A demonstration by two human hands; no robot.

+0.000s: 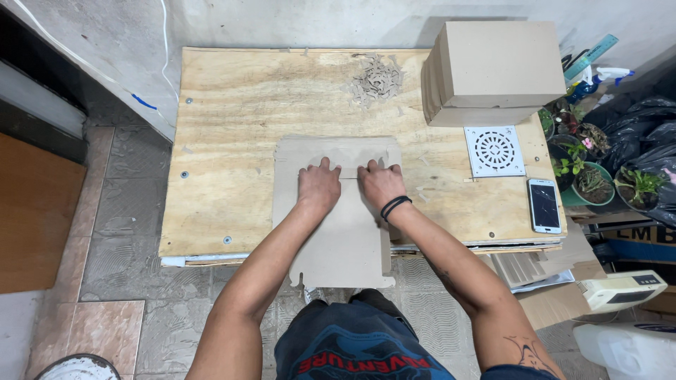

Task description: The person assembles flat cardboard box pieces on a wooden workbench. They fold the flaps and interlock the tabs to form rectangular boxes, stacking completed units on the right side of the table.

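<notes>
Flat beneath both hands (350,185): matte die-cut cardboard (343,232)

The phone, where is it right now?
In the head view the phone lies flat at the plywood table's right edge, just below the white round-patterned grate.

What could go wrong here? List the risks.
The cardboard sheet overhangs the table edge toward the person; under both hands pressing its far part, it could slip or crease crookedly. The phone lies near the table's right edge and could get knocked off.
</notes>
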